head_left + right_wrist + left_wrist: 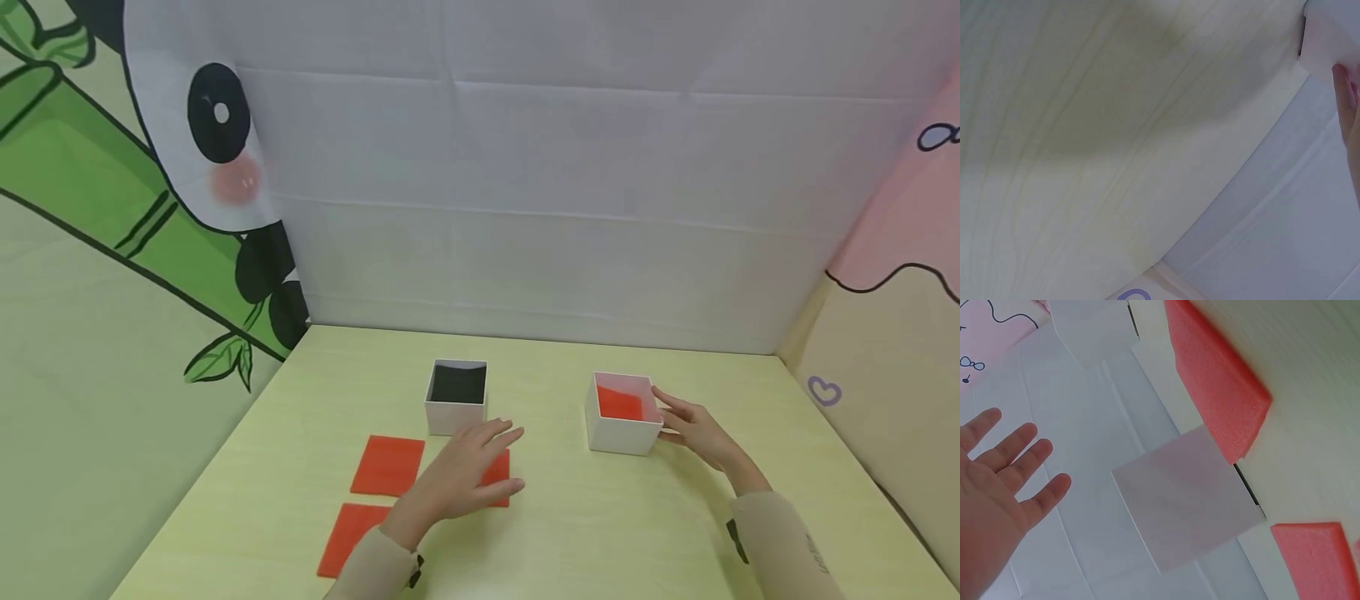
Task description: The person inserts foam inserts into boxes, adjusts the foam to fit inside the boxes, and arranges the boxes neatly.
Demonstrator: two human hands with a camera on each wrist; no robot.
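The left hand (461, 475) hovers flat over the pale yellow-green table (570, 533), fingers straight and a little spread, holding nothing. Its palm lies above the red foam square (498, 477) nearest the middle of the table; whether it touches the foam cannot be told from the head view. The left wrist view shows the palm (991, 500) open, fingers apart, clear of the foam.

Two more red squares lie to the left — one (387, 465) just beside the covered square, the other (350, 537) nearer the front edge of the table. The two are close together but not touching, a thin strip of table between them.

Just behind the left fingertips stands a white box with a black inside (457, 396), open at the top. Its front wall is near the fingers, not against them.

The right hand (693, 432) rests with straight fingers against the right wall of the white box with a red inside (624, 414), fingertips near the rim, not curled around it. In the right wrist view only a fingertip (1346, 103) shows against the white box corner (1332, 40).

Between the two boxes there is a wide bare stretch of table, and more bare table runs in front of the red-lined box to the near edge. Behind both boxes, open table continues back to the white backdrop (525, 208). At the right the table edge meets a pink and cream panel (892, 333); at the left, a green panda-print panel (112, 250).
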